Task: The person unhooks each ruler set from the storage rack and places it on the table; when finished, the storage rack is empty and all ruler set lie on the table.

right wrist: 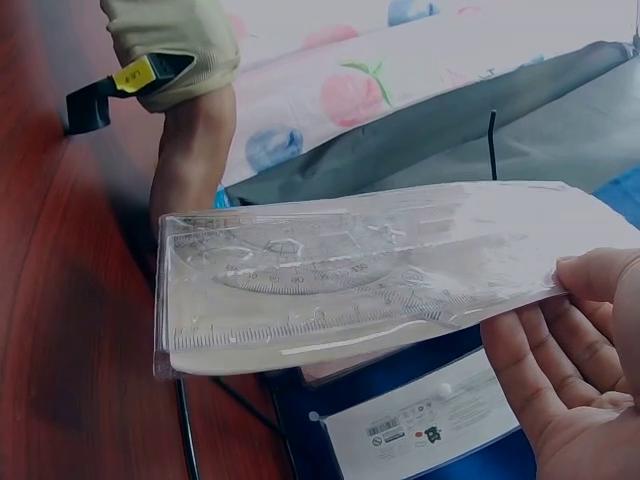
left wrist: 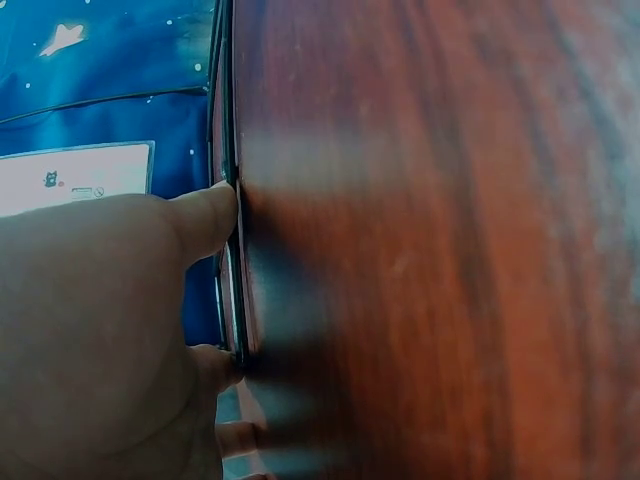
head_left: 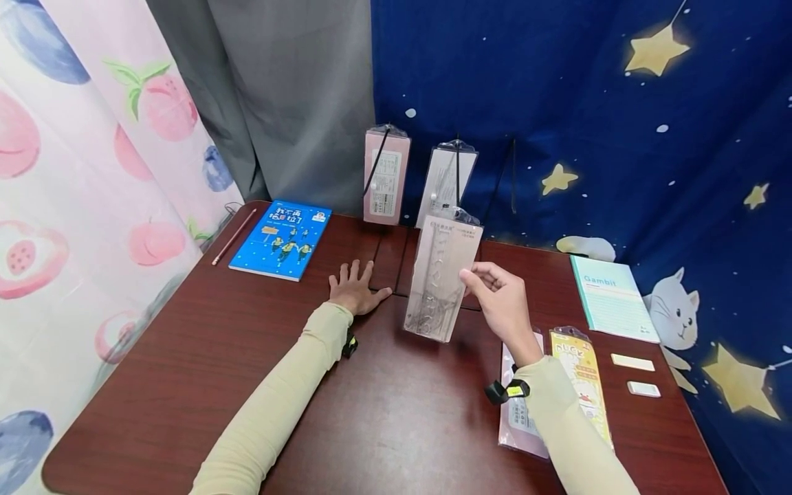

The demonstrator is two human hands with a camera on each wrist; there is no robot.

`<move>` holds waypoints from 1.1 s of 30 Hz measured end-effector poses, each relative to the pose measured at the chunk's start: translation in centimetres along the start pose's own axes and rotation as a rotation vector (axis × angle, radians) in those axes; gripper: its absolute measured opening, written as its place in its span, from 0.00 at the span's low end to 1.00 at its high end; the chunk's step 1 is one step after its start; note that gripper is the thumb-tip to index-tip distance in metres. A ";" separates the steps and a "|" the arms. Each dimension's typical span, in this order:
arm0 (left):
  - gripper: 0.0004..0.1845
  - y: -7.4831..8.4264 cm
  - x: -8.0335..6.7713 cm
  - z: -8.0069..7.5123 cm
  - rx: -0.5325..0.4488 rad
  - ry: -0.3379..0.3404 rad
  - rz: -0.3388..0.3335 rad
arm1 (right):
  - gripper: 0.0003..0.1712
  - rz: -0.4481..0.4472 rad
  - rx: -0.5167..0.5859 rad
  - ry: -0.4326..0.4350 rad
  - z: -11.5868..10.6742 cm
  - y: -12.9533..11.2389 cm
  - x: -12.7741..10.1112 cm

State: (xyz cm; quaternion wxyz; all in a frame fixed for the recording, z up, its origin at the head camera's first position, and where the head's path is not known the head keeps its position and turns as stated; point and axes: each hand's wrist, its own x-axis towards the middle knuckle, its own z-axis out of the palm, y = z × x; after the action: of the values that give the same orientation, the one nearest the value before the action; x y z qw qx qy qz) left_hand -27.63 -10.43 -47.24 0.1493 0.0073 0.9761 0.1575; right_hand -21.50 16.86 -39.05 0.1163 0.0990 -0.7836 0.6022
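My right hand (head_left: 502, 302) pinches the side edge of a ruler set in a clear plastic packet (head_left: 441, 278), thumb in front and fingers behind. The packet stands upright above the table, before the rack. Through its film in the right wrist view show a protractor curve and a ruler scale (right wrist: 330, 325). My left hand (head_left: 354, 292) rests on the table with its fingers spread, at the wire base of the black display rack (head_left: 381, 258). In the left wrist view its thumb (left wrist: 210, 215) lies at a black wire.
On the rack hang a pink-backed packet (head_left: 386, 179) and a white-backed one (head_left: 447, 175); another hook (head_left: 513, 175) is bare. Right: a pink packet (head_left: 520, 436), yellow duck packet (head_left: 581, 371), green notebook (head_left: 615, 299) and two small blocks (head_left: 643, 390). Left: blue book (head_left: 281, 240), pencil (head_left: 234, 237).
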 end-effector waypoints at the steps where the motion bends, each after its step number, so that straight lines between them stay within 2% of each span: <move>1: 0.46 0.0 0.0 0.0 -0.001 0.000 0.000 | 0.12 0.002 0.002 -0.002 0.0 0.0 -0.1; 8: 0.46 0.0 0.0 0.1 -0.005 -0.006 0.002 | 0.13 0.033 0.004 -0.019 -0.3 0.0 -1.4; 14: 0.46 -0.1 0.1 0.1 0.001 -0.003 0.004 | 0.14 0.079 -0.045 -0.033 -0.8 0.5 -2.7; 24: 0.46 -0.3 0.4 0.1 -0.005 -0.012 0.002 | 0.16 0.184 -0.099 -0.037 -1.8 2.0 -5.4; 33: 0.46 -0.3 0.6 0.1 -0.003 -0.009 0.007 | 0.16 0.319 -0.169 -0.020 -3.4 3.4 -7.8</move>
State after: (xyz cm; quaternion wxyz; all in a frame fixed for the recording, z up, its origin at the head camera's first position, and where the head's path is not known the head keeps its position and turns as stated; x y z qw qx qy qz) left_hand -28.14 -10.63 -47.55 0.1533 0.0110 0.9751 0.1596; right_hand -14.82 21.16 -43.73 0.0196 -0.0306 -0.8384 0.5438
